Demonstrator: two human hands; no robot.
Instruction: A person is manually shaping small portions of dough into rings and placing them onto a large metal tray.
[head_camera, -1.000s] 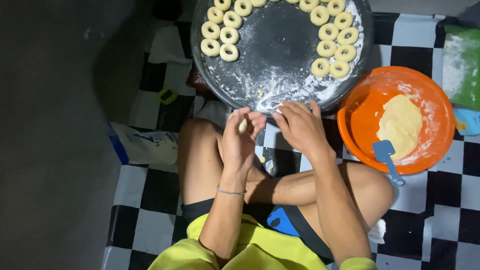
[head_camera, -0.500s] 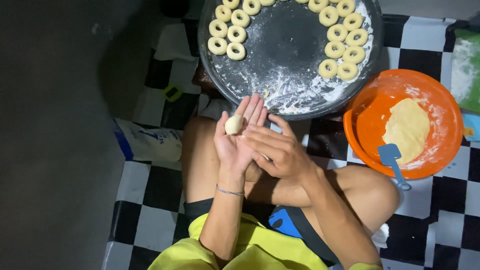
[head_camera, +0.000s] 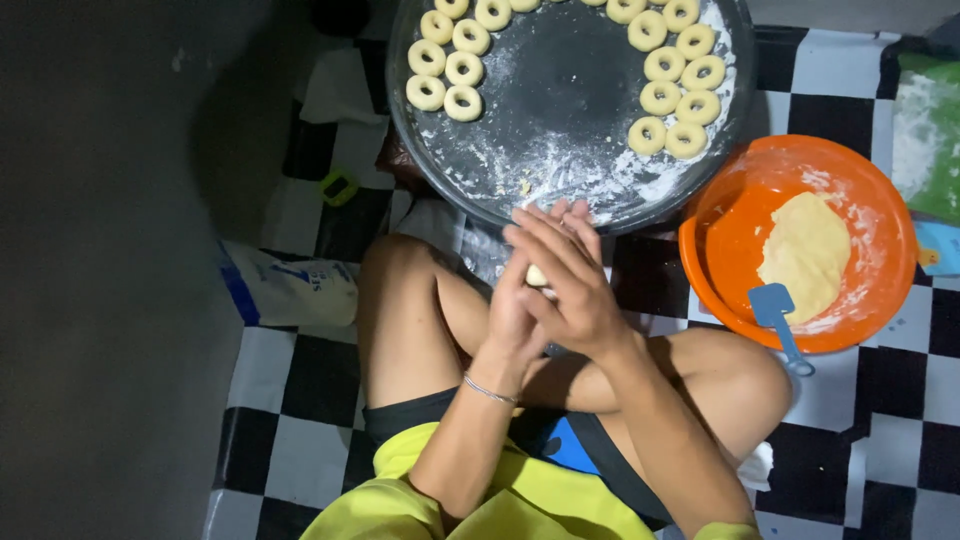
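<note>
White and blue, a soft bag (head_camera: 290, 290) lies at the left on the checkered floor (head_camera: 320, 385), a small green object (head_camera: 338, 186) beyond it; the left hand (head_camera: 512, 318) and right hand (head_camera: 565, 285) press palm to palm around a dough ball (head_camera: 537, 276), fingers fairly straight, just before the floured dark tray (head_camera: 560, 110) of dough rings (head_camera: 445, 70). Right of them an orange bowl (head_camera: 735, 215) holds dough (head_camera: 805, 250) and a blue scraper (head_camera: 778, 318); a green floury packet (head_camera: 925, 135) lies at the far edge.
</note>
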